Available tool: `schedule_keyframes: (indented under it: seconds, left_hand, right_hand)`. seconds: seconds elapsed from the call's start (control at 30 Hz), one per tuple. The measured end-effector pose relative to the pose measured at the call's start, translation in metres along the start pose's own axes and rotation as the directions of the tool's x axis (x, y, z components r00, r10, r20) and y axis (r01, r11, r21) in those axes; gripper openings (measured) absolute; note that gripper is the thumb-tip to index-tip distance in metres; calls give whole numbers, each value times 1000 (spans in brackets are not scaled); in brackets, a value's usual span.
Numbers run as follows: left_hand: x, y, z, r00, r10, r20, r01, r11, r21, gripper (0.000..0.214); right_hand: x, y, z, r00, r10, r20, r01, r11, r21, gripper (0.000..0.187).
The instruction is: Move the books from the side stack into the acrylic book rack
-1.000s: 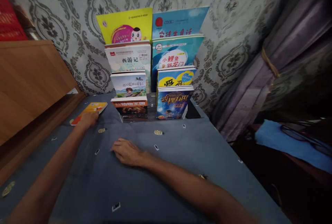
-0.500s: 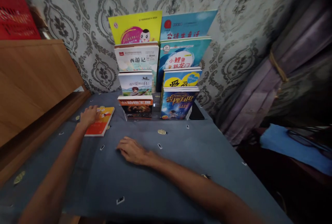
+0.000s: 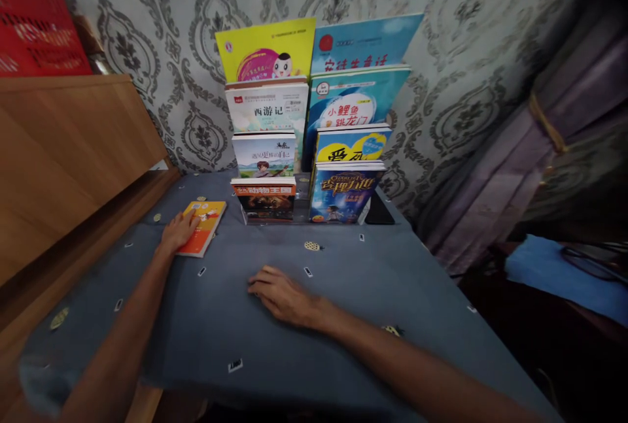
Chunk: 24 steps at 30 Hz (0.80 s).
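An orange and yellow book (image 3: 210, 220) lies flat at the left of the cloth-covered table. My left hand (image 3: 179, 232) rests on its left side, fingers stretched over the cover and not wrapped around it. Over the middle of the cloth, my right hand (image 3: 280, 295) is palm down with loosely bent fingers and nothing visible in it. Beyond it stand two stepped columns of upright books, with an animal book (image 3: 267, 201) at the front left and a dark blue book (image 3: 346, 194) at the front right. A clear stand (image 3: 301, 214) partly shows between them.
The blue-grey patterned tablecloth (image 3: 235, 318) covers the table. A black flat object (image 3: 380, 210) lies right of the books. A wooden cabinet (image 3: 63, 161) with a red basket (image 3: 39, 24) borders the left. At right are a curtain (image 3: 490, 168) and a blue cloth (image 3: 564, 276).
My left hand has slid slightly nearer along the orange book, uncovering more of its top. My right hand has moved right, away from the book. The whole view has shifted a little.
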State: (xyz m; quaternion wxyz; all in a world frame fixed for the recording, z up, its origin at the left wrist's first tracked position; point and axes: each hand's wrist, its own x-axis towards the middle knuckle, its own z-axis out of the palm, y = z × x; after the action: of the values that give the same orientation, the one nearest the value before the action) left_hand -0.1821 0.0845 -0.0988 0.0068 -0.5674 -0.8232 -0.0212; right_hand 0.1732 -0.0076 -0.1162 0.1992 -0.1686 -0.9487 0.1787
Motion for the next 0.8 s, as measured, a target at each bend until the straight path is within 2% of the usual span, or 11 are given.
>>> schedule_keyframes:
  seconds: [0.43, 0.67, 0.8]
  left_hand:
    - [-56, 14, -5, 999, 34, 31, -34, 999, -5, 63]
    - [-90, 19, -6, 993, 109, 33, -109, 994, -5, 61]
    - [-108, 24, -4, 992, 126, 25, -126, 992, -4, 61]
  right_hand:
    - [2, 7, 11, 995, -22, -97, 25, 999, 33, 23]
    - [3, 8, 14, 993, -43, -114, 44, 999, 10, 21]
    - [4, 9, 14, 988, -15, -153, 15, 1000, -3, 22]
